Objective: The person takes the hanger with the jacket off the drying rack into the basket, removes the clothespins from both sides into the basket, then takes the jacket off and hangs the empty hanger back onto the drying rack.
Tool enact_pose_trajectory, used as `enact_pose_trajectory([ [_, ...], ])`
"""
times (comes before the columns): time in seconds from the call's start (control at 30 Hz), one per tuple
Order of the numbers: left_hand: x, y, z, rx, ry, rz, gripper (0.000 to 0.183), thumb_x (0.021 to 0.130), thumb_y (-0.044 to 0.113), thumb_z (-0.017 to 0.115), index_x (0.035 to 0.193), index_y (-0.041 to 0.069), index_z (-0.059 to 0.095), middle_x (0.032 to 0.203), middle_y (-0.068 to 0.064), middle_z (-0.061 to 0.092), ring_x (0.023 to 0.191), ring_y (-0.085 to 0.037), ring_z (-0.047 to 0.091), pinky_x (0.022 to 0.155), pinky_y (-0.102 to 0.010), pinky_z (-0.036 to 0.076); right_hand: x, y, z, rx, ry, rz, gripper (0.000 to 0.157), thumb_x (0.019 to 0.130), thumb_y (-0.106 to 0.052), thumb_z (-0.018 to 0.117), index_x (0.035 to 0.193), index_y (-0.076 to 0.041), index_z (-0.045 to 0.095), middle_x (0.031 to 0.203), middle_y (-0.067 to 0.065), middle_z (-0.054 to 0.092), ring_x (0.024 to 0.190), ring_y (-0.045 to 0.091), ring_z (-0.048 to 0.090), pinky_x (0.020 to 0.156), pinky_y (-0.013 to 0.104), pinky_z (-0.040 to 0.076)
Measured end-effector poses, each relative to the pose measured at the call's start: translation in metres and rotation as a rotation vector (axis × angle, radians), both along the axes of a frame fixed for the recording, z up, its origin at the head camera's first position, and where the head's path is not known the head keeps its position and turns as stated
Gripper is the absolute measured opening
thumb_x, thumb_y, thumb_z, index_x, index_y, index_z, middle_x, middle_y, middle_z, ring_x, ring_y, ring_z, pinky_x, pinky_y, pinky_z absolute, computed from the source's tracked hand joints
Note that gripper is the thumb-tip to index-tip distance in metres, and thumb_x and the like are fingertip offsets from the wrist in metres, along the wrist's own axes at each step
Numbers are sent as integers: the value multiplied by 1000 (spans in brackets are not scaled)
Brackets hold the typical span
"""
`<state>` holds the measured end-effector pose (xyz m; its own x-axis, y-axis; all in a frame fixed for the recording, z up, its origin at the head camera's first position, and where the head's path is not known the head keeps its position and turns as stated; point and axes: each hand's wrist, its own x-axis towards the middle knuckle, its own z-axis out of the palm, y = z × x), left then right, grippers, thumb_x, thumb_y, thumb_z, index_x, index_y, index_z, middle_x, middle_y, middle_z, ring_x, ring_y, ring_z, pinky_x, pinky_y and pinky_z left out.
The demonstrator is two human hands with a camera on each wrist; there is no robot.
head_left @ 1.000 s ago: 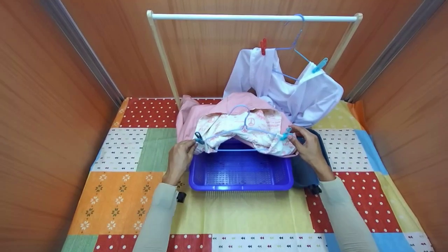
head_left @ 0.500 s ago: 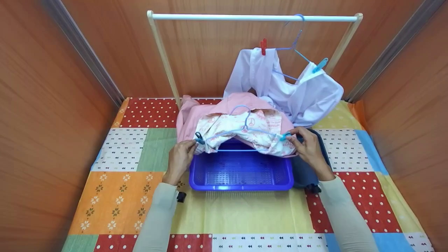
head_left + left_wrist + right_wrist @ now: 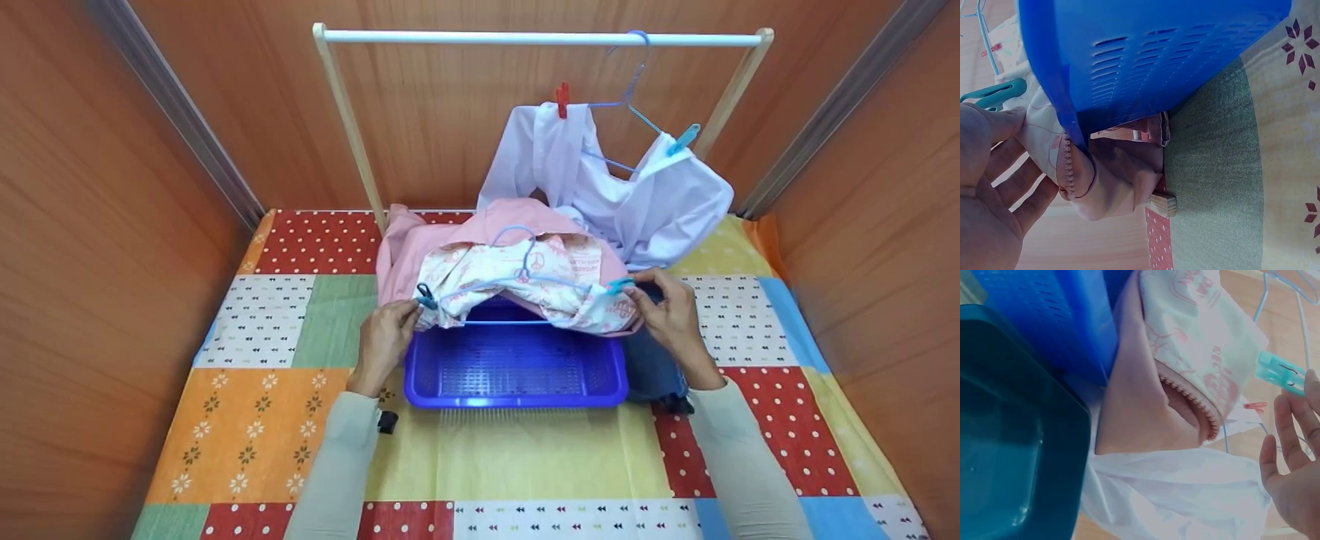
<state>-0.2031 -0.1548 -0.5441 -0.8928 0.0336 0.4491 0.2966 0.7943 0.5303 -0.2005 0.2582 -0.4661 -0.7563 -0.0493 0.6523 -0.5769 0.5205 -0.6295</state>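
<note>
A pink jacket (image 3: 517,214) with a white printed lining (image 3: 491,259) and zip teeth lies over the back of a purple-blue basket (image 3: 516,400). A light blue hanger (image 3: 527,259) rests at its neck opening. My left hand (image 3: 386,337) pinches the jacket's left edge beside a dark teal clothespin (image 3: 1008,93), which bites the cloth; the thumb lies against the clothespin. With thumb and fingertips my right hand (image 3: 671,315) pinches a turquoise clothespin (image 3: 1279,373) at the jacket's right side. Its jaws meet the cloth there; how firmly it grips is unclear.
A wooden rack with a white rail (image 3: 480,37) stands behind. From it hangs a white garment (image 3: 645,202) on a hanger, held by a red clothespin (image 3: 562,101) and a blue clothespin (image 3: 684,140). Right of the basket is a dark teal bin (image 3: 1022,439). Wooden panels surround the patchwork cloth (image 3: 525,457).
The turquoise clothespin has tipped from slanting upward to lying nearly flat, pointing at my right hand. My right hand has shifted slightly right. The left hand has stayed in place.
</note>
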Motion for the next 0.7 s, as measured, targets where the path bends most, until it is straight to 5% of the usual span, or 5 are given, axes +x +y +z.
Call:
enact_pose_trajectory([
  [0.23,0,-1,0,-1,-30,3,12,94,14,66,86,10,74,73,-4,69,67,-22,65,61,-43,51,0,10,4,-139,-58,26,23,83,10,70,104,16,63,92,30,68,86,0,67,80,12,51],
  [0.33,-1,-1,0,-2,-24,4,12,93,14,66,87,10,75,74,-4,70,69,-22,66,62,-44,52,-5,20,-4,-200,-82,28,27,85,7,69,110,15,62,95,18,71,88,-1,67,81,11,52],
  [0.47,-1,-1,-1,1,-19,11,11,93,14,67,92,10,77,81,-5,74,76,-25,70,66,-46,54,-2,26,0,-226,-76,6,31,85,9,68,114,15,63,96,21,70,89,-2,68,81,11,53],
  [0.57,-1,-1,-1,3,-34,13,12,93,14,67,96,11,78,87,-5,76,80,-25,72,68,-46,55,5,27,10,-221,-61,-22,33,83,12,68,115,16,63,97,36,65,88,-2,68,79,11,54],
  [0.7,-1,-1,-1,9,-47,10,13,93,14,67,99,10,78,89,-4,76,81,-24,72,69,-45,56,5,34,7,-223,-68,-61,34,83,11,69,116,13,65,98,33,65,89,2,68,79,12,54],
])
